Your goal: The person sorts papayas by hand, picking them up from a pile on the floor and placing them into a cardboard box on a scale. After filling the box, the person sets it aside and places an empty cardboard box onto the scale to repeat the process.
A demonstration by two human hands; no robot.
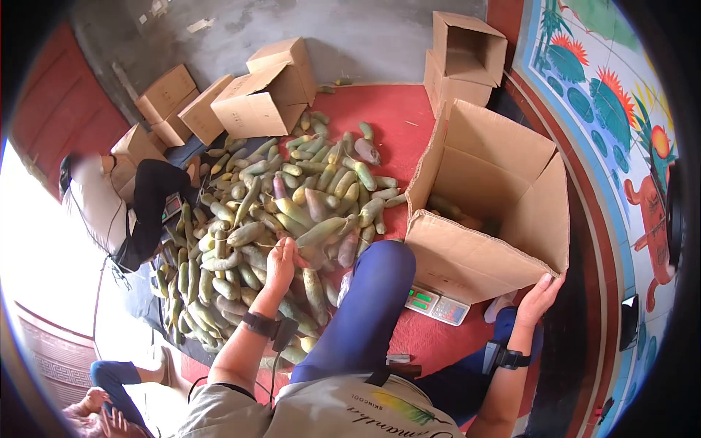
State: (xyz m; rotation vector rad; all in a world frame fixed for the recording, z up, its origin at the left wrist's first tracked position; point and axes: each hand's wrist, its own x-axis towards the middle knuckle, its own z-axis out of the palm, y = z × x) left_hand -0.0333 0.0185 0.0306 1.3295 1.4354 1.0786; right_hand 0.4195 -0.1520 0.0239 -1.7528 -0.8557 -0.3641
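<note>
A wide pile of long green radishes (248, 233), some purplish, lies in front of me. My left hand (280, 264) is at the pile's near right side, fingers closed around the end of a large green radish (321, 232) that looks slightly blurred. With my right hand (539, 298) I grip the near right corner of a tall open cardboard box (467, 255). Several radishes (456, 210) lie in shadow at the bottom of this box. It stands on a digital scale (438, 305) with lit green displays, partly hidden underneath.
Open cardboard boxes (252, 98) stand along the back wall, with more stacked boxes (464, 55) at the back right. A co-worker (102, 197) crouches left of the pile beside another scale (171, 207). Another person (109, 409) sits at the lower left. A painted wall (591, 102) borders the right.
</note>
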